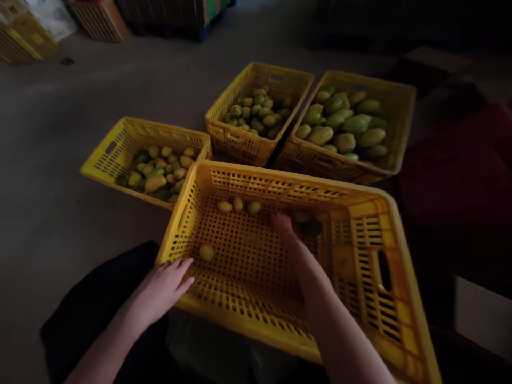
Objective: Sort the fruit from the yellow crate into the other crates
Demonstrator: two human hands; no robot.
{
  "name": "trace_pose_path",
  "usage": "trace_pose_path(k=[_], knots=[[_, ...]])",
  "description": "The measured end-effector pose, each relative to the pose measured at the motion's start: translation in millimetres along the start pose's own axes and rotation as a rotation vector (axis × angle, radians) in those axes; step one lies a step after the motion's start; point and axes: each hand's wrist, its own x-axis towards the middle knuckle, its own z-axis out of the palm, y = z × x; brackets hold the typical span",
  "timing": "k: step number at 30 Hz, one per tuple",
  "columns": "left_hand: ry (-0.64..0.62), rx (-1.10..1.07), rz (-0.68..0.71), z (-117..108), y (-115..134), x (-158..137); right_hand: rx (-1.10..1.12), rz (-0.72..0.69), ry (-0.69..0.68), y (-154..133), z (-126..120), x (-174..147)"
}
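Observation:
A large yellow plastic crate with perforated walls is right in front of me. My left hand lies at its near left corner, fingers stretched out over the rim and holding nothing. Close to those fingertips is a small yellow fruit. My right hand reaches down inside, near the far wall; its fingers are too dark to make out. Beside it lie a greenish fruit, like a papaya, and a darker one. Further left, three small yellowish fruits rest along the far side.
Beyond stand three more yellow crates: a left one and a middle one with smaller fruits, and a right one with larger papayas. Other crates and a loaded pallet are at the back. Red material lies right.

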Motion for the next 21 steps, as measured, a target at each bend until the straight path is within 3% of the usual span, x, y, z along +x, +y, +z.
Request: trace_pose_path(k=[3,7,10,13,16,19,21], knots=[[-0.002,0.018,0.021,-5,4,-3,0.057,-0.058,0.019,-13,-33,-30],[-0.001,0.059,0.095,-3,4,-4,0.176,-0.068,0.162,-14,-100,-90],[0.022,0.065,0.137,5,-2,-4,0.748,-0.084,0.439,-6,-151,-157],[0.032,0.062,0.173,11,-8,-5,1.377,-0.068,0.545,-4,-182,-234],[0.015,0.093,0.202,11,-7,-12,1.950,0.114,0.576,-6,-183,-301],[-0.044,0.113,0.208,7,-3,-24,2.387,0.366,0.483,-2,-158,-346],[-0.049,0.120,0.198,4,-2,-30,2.552,0.565,0.441,5,-134,-365]])
